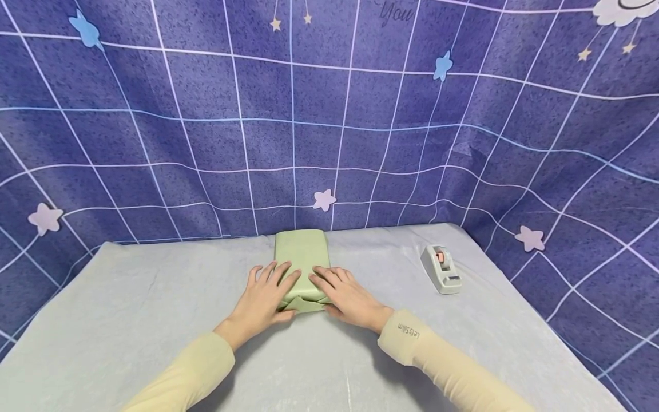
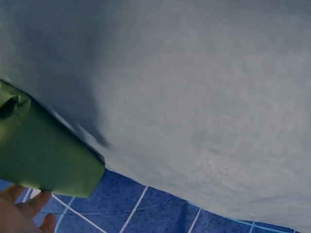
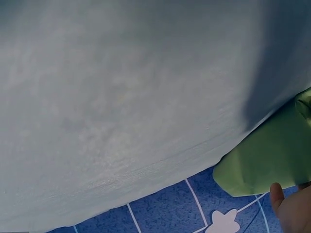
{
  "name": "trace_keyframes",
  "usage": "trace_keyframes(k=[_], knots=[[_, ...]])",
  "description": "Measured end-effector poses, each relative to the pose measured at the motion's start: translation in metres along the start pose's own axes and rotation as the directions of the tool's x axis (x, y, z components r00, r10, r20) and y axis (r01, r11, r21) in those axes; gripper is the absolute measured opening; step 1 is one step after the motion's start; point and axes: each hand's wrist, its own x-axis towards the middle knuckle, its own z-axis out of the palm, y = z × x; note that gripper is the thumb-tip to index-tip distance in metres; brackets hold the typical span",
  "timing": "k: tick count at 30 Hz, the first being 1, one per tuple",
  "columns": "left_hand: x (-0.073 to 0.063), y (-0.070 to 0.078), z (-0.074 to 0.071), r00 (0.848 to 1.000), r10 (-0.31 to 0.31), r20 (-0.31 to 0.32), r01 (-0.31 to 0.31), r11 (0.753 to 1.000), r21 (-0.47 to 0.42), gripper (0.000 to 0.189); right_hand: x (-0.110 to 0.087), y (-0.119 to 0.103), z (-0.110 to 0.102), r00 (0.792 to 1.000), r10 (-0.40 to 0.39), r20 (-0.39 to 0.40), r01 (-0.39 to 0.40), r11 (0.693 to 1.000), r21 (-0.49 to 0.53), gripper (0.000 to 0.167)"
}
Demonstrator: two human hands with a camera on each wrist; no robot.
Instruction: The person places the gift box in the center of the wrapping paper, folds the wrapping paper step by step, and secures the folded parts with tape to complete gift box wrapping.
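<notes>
A box wrapped in plain green paper (image 1: 301, 254) lies on the table, its long sides running away from me. At its near end the paper is folded into a pointed flap (image 1: 300, 305). My left hand (image 1: 261, 300) rests on the box's left near part, fingers spread on the top and the thumb by the flap. From the other side my right hand (image 1: 352, 297) lies on the right near part, its fingers on the top and its thumb low by the flap's right end. Both wrist views show the green box's side (image 2: 53, 150) with fingertips at its upper edge.
A white tape dispenser (image 1: 441, 269) with a small orange-pink core stands on the right of the table. Grey cloth (image 1: 154, 320) covers the table. Behind and to the right hangs a blue curtain (image 1: 206, 143) with a line grid and stars.
</notes>
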Motion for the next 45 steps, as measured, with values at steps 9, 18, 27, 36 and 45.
trace_keyframes(k=[9,18,27,36,45], knots=[[0.002,0.003,0.003,0.999,-0.022,0.03,0.02,0.998,0.068,0.096,0.0,0.0,-0.001,1.0,0.019,0.015,-0.02,0.999,0.036,0.079],[0.004,0.002,0.002,1.0,-0.017,-0.012,0.018,0.997,0.077,0.09,0.002,0.002,-0.001,0.999,0.04,0.036,-0.044,0.994,0.105,0.086],[0.005,-0.001,-0.001,0.998,-0.059,0.003,0.059,0.998,-0.002,0.086,0.001,0.002,-0.001,0.999,0.032,0.044,-0.036,0.993,0.11,0.079],[-0.002,-0.014,-0.004,0.993,0.024,0.112,-0.01,0.992,-0.124,0.098,0.001,0.002,-0.001,0.999,0.03,0.012,-0.031,0.995,0.091,0.071],[-0.008,-0.027,-0.013,0.982,0.097,0.159,-0.05,0.96,-0.276,0.085,0.001,0.003,0.002,1.0,0.026,-0.01,-0.025,0.997,0.075,0.071]])
